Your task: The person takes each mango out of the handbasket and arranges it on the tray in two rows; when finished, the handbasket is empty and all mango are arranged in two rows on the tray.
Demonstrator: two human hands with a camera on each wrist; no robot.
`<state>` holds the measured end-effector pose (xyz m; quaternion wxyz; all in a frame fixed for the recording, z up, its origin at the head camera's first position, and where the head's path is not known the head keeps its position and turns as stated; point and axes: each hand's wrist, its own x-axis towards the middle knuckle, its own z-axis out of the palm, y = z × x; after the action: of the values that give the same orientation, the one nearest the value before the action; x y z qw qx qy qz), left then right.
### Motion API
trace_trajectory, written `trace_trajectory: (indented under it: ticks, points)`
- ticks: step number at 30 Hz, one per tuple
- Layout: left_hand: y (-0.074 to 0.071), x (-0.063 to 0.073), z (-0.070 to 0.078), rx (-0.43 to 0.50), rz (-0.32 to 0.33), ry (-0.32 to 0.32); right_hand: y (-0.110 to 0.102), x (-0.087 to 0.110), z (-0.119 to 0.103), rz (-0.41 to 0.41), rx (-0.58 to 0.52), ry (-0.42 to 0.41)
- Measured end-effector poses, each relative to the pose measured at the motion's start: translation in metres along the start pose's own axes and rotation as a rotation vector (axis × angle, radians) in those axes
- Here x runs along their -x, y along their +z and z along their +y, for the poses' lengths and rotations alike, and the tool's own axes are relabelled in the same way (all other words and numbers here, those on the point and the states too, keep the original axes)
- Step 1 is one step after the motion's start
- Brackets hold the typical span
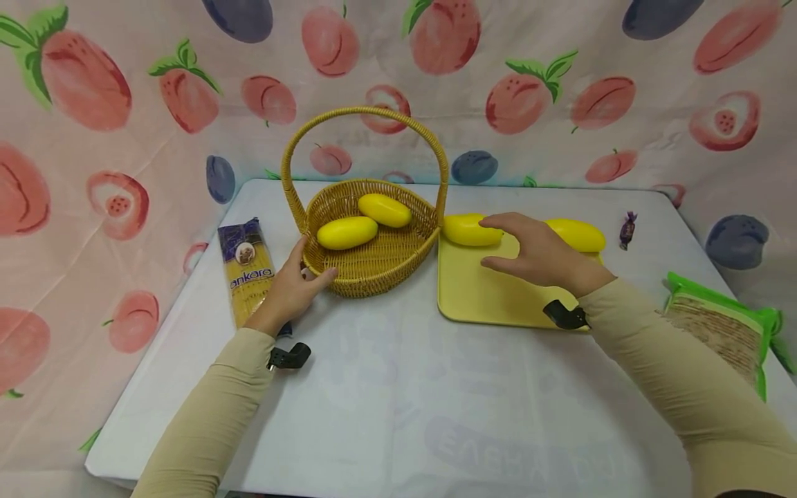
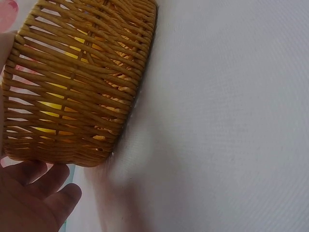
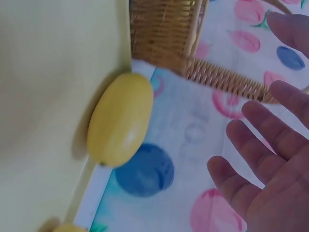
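My left hand holds the near left rim of a wicker basket, thumb at the front and fingers along the outer side. Its fingers touch the weave in the left wrist view. Inside the basket lie two yellow oval fruits, a front one and a back one. Above a yellow tray, my right hand is spread and holds nothing. Near its fingertips a third yellow fruit lies at the tray's back left edge. Another yellow fruit sits behind that hand, partly hidden.
Left of the basket lies a pasta packet, partly behind my left hand. A purple-wrapped candy lies at the back right. The green-edged bag is near the right edge. A fruit-print cloth hangs behind the white table.
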<state>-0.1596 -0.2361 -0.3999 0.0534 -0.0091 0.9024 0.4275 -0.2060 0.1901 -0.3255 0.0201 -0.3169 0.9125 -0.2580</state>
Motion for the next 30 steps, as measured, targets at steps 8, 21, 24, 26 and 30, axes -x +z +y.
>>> trace_trajectory:
  ticks: [8, 21, 24, 26, 30]
  points:
    - [0.0, 0.0, 0.0, 0.0, 0.001, 0.003, 0.012, -0.02, -0.018, 0.022, -0.014, -0.083]
    - [0.001, 0.0, -0.001, -0.006, 0.006, 0.008, 0.03, -0.057, -0.033, 0.006, -0.026, -0.065]
    - [0.001, 0.0, 0.0, -0.005, 0.005, 0.008, 0.032, -0.065, -0.034, -0.015, -0.019, -0.02]
    - [0.0, 0.001, 0.0, -0.003, 0.005, 0.005, 0.032, -0.069, -0.036, -0.017, -0.018, -0.004]
    - [0.001, 0.001, 0.001, 0.0, 0.005, 0.002, 0.034, -0.073, -0.041, -0.019, -0.022, -0.01]
